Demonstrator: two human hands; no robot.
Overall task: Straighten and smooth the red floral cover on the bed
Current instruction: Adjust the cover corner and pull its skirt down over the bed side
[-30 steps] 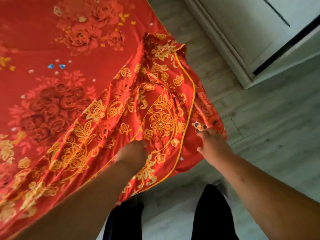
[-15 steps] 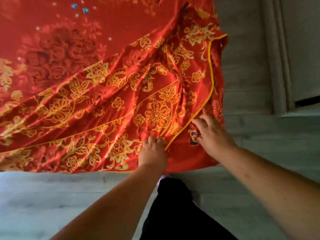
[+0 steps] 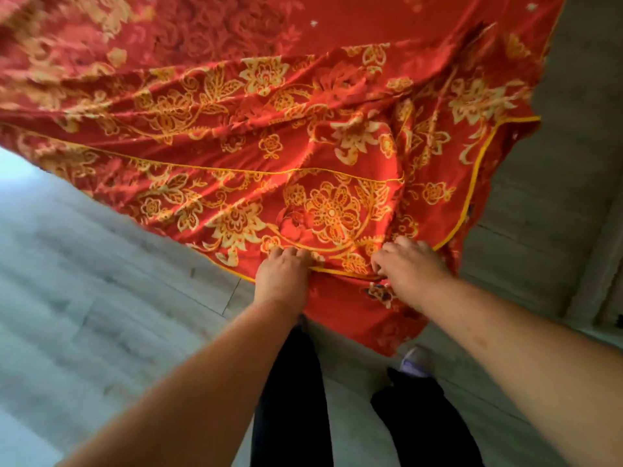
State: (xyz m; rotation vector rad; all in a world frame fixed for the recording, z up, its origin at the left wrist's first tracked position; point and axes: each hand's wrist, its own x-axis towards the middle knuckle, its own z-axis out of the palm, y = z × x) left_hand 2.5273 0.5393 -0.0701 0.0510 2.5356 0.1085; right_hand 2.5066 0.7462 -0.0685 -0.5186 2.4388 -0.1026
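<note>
The red floral cover (image 3: pixel 269 136) with gold flowers and yellow piping fills the upper part of the head view and hangs over the bed's corner toward the floor. It lies rumpled, with folds running toward the corner. My left hand (image 3: pixel 281 276) grips the piped hem at the lower edge. My right hand (image 3: pixel 409 264) grips the same hem a hand's width to the right, beside a deep fold. A red flap (image 3: pixel 381 318) hangs below both hands.
Grey wood-look floor (image 3: pixel 101 298) spreads to the left and below. My dark trouser legs (image 3: pixel 290 392) and a foot stand under the hem. A pale wardrobe base (image 3: pixel 600 271) runs along the right edge.
The view has swung so the cover's hem now runs across the frame. Both hands slid along the piping and now sit closer together on the lower edge.
</note>
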